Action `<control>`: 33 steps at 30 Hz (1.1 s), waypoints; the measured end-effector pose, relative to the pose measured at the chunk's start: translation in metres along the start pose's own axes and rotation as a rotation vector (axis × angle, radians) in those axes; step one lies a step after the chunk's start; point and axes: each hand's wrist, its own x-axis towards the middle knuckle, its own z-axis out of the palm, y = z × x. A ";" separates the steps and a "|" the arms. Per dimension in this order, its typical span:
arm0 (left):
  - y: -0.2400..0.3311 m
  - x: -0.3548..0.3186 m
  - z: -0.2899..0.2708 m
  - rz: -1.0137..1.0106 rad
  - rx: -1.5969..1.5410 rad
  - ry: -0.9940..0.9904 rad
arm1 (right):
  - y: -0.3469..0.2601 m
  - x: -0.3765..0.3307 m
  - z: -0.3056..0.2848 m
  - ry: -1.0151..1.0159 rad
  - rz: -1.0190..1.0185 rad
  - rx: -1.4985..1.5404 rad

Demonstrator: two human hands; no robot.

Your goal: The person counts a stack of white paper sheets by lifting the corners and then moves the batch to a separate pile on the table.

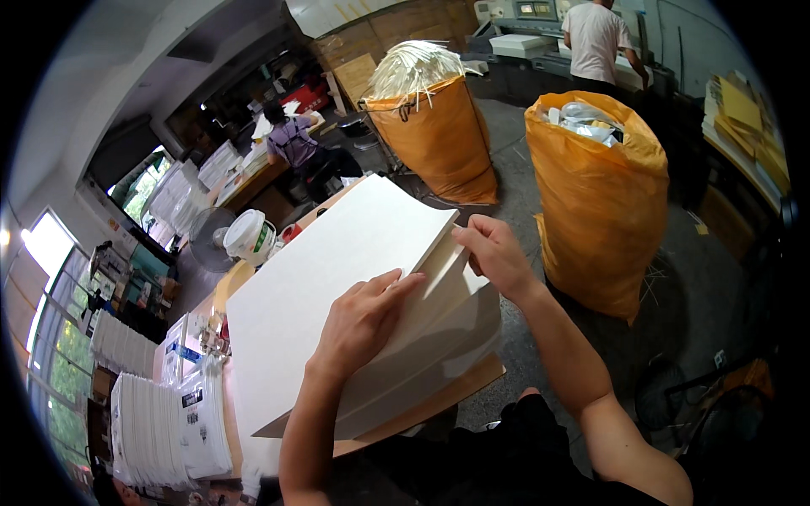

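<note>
A tall stack of large white paper sheets (337,253) lies in front of me on a wooden table (422,405). Its upper part is lifted at the right edge, leaving gaps between layers. My right hand (496,257) pinches the right corner of the upper sheets between thumb and fingers. Over the edge nearest me rests my left hand (363,319), its fingers reaching forward along the sheets' edge. The left thumb's underside and whatever it may press are hidden.
Two big orange sacks (599,202) of scrap stand beyond the table. A white bucket (250,236) and bundled white stacks (152,430) are at the left. One person (295,143) sits at a far table; another (597,42) stands at a machine. Yellow boards (742,114) lie far right.
</note>
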 end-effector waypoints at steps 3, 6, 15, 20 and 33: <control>0.003 0.002 -0.002 -0.076 -0.086 -0.027 | -0.006 0.000 -0.005 -0.080 0.119 0.248; -0.001 0.003 -0.005 -0.065 -0.057 -0.070 | -0.005 0.000 -0.002 -0.064 0.135 0.339; 0.003 0.009 -0.009 -0.095 -0.100 -0.092 | -0.006 -0.001 -0.003 -0.068 0.146 0.341; 0.000 0.012 -0.013 -0.104 -0.137 -0.124 | -0.005 0.000 -0.006 -0.086 0.138 0.282; 0.003 0.015 -0.008 -0.097 -0.134 -0.085 | 0.008 -0.004 0.003 0.089 -0.202 -0.228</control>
